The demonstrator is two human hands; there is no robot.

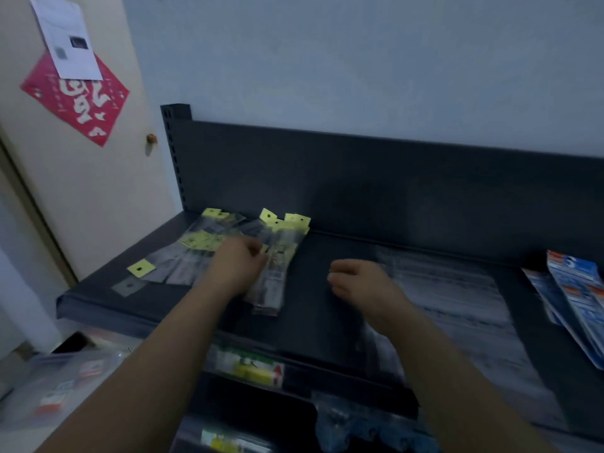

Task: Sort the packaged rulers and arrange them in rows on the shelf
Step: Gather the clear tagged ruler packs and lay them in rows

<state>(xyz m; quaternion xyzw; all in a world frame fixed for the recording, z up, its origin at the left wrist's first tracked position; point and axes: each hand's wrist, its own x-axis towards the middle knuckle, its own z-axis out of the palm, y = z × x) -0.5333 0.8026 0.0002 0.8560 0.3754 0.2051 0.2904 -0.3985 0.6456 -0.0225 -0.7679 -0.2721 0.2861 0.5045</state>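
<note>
Head view shows us both bare forearms reaching over a dark shelf [327,246]. Our left hand [240,261] has its fingers curled inward, their tips against the near-left edge of a stack of packaged rulers [271,286], clear sleeves with yellow header cards. The blur keeps us from telling whether it pinches a pack or only touches the stack. This stack lies just beyond and to the right of that hand, lengthwise toward the back panel [376,178]. More packs [183,261] lie fanned out untidily to the left of the hand and beyond it. One yellow card [141,268] sits farthest out on that side. Our right hand [359,282] is well apart from the stack, its fingers loosely curled with nothing visible in them. Beneath and to the right of this hand lie pale transparent sheets or packs [457,299], too blurred to read. Farther right, at the shelf's end, lie blue-and-white packets [578,299]. Below our wrists, a lower shelf holds goods with a yellow-green label [251,369]. Left of the left arm stands a cream door [85,197] bearing a red paper [78,103] and a white sheet [67,37]. A pale wall [359,60] rises behind.
</note>
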